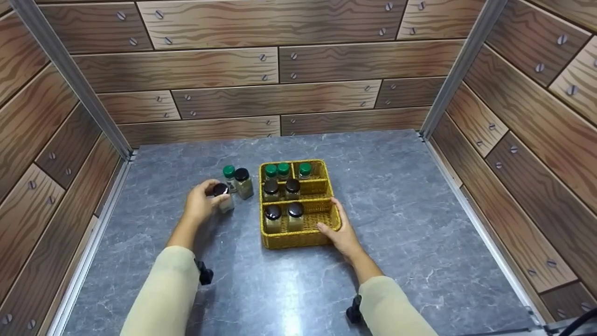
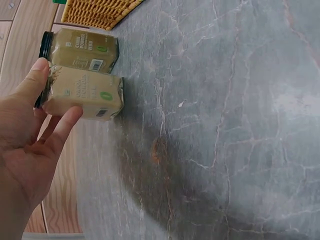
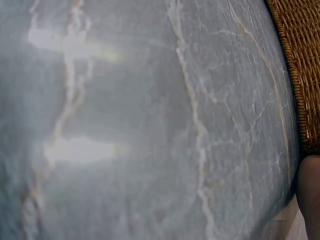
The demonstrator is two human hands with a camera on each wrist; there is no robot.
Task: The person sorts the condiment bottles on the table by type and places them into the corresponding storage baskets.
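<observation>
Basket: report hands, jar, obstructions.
Left hand gripping black-capped jar, outside basket. Right hand holding basket's near right corner. Second black-capped jar close beside, basket side, possibly in the way.

You have a gray table top [image 1: 410, 233] in front of you, with thin pale lines running all over it and a bright shine [image 1: 291, 298] in the near middle. Wood-plank walls stand at the far side [image 1: 224, 67], on your left [image 1: 18, 126] and on your right [image 1: 513, 107], with gray screws [image 1: 263, 57] on the planks. You can see metal poles [image 1: 70, 72] in both far corners, metal strips [image 1: 484, 233] along the left and right edges, and a black cable [image 1: 578, 323] at the near right.
</observation>
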